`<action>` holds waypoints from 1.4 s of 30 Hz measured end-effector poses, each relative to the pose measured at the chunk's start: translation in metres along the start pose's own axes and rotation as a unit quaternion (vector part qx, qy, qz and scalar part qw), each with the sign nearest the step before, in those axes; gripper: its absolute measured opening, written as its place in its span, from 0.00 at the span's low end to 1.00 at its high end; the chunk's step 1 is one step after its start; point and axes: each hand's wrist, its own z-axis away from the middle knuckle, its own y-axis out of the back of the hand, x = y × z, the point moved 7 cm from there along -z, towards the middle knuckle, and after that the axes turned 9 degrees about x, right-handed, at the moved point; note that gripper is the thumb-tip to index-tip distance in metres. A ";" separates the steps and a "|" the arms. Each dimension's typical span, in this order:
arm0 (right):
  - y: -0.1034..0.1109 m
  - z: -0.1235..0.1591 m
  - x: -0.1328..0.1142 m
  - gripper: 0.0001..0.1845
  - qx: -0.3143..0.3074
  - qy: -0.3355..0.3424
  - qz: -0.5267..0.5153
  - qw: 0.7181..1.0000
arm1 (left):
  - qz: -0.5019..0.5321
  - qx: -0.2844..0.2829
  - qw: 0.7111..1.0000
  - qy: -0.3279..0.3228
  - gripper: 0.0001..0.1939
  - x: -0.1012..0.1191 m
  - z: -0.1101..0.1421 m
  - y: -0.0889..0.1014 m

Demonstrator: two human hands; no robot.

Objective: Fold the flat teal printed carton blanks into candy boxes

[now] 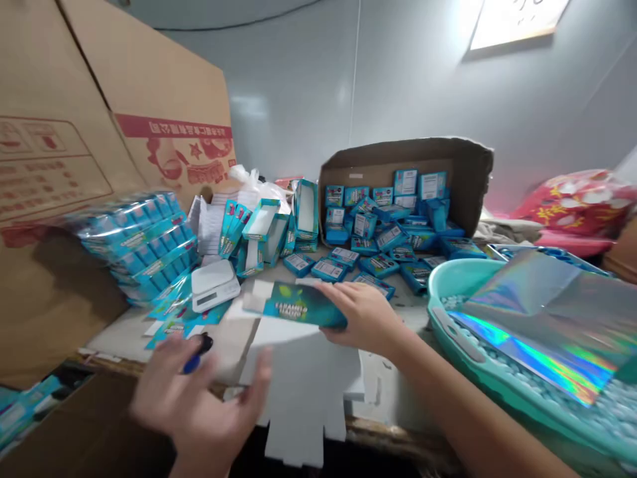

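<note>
Held a printed teal carton [301, 307] at the centre of the frame with the right hand [363, 315], pinching its right end with fingers above and thumb below; aimed its pale flaps [256, 297] leftward. Spread the left hand [199, 395] wide at the lower left (too blurred for finer detail), near a black-and-blue object [197, 354]; could not tell of any contact there. Had flat white card [293, 392] below the carton at bottom centre, a small white scale [215, 284] left of centre and a wrapped stack of teal boxes [144, 249] farther left. Saw loose teal boxes [391, 236] in and before an open cardboard box [365, 162], right of upper centre, and a mint-green basin [448, 280] at lower right, with small pieces [622, 406] under an iridescent sheet [547, 318].
</note>
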 end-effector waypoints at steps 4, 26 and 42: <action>-0.033 0.013 -0.018 0.36 -0.103 0.072 -0.012 0.992 | 0.016 -0.196 0.963 -0.185 0.38 0.036 0.004 -0.040; -0.082 0.031 0.018 0.08 -0.189 -0.045 0.019 0.981 | 0.032 -0.455 0.872 -0.179 0.08 0.037 0.025 -0.152; -0.090 0.045 0.019 0.13 -0.280 -0.106 0.031 0.954 | 0.016 -0.501 0.852 -0.154 0.15 0.036 0.042 -0.181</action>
